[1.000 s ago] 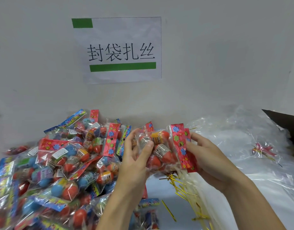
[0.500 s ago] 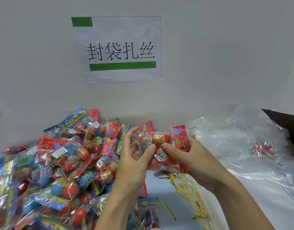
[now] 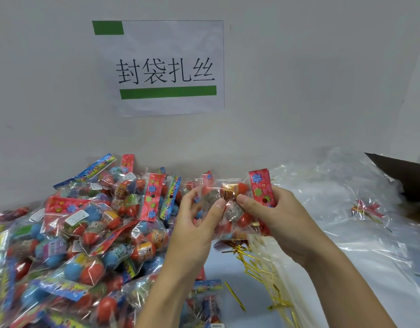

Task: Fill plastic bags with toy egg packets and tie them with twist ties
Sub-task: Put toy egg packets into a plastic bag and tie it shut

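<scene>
**Packets gathered in both hands, bag not yet opened**

Both hands hold a small bundle of toy egg packets above the table, in front of the wall. Left hand — fingers curled, thumb pressed on a grey-labelled egg at the bundle's left side. Right hand — thumb pinching the centre of the bundle, fingers wrapped behind the red flowered header card. How many packets are in the bundle cannot be told; the clear film overlaps.

Loose packet heap sits to the left, touching the left forearm. Gold twist ties lie scattered directly beneath the hands. Clear plastic bags are spread to the right, flat.

Risks, as judged: film is slick, so a packet could slide out of the bundle when one hand lets go to reach a bag. Bags cling together — two may lift at once. The ties below could snag on a bag dragged across them.
</scene>
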### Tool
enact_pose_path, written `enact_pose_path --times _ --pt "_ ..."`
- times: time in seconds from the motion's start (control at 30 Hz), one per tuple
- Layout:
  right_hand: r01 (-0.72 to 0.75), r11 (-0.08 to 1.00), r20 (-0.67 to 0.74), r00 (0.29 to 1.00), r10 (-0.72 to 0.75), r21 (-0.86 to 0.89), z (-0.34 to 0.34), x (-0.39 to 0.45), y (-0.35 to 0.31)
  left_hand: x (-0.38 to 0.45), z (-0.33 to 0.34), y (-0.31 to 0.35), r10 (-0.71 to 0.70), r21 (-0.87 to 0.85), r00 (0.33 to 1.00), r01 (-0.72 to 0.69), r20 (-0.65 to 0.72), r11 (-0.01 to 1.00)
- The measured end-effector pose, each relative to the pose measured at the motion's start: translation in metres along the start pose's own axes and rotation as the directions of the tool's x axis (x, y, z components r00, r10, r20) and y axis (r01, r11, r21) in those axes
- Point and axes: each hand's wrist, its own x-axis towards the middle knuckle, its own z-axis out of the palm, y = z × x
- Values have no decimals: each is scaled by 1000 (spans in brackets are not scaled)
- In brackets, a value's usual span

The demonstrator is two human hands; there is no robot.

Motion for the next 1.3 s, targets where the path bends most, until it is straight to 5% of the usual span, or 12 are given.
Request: enact_pose_path --times 0.2,0.37,0.5,0.63,0.8,1.0,1.17,1.3 --pt "-53 994 204 978 33 95 -1 -4 -1 0 -4 2 21 -65 1000 -21 1 998" --pt "-1 990 158 987 -22 144 -10 -5 -7 -2 4 5 -13 -98 999 16 35 995" --pt "64 976 -105 994 -43 206 -36 -6 -16 -5 9 8 -31 -23 999 30 -36 999" --pt "105 973 -399 917 -16 204 -74 -9 -24 -6 16 1 -17 287 995 44 -95 957" --pt "91 987 -508 861 -10 135 -97 -14 -26 -12 45 -17 -85 605 996 87 -32 792" --pt "80 995 -330 942 -56 60 -95 -19 -32 5 82 -42 -218 819 970 208 -103 534" --pt "97 993 -80 991 -103 -75 -98 -30 -43 20 88 -42 -186 604 960 278 -211 747" --pt "58 948 173 985 -3 -312 -98 -43 -56 18 71 -28 -140 538 941 294 -308 790"
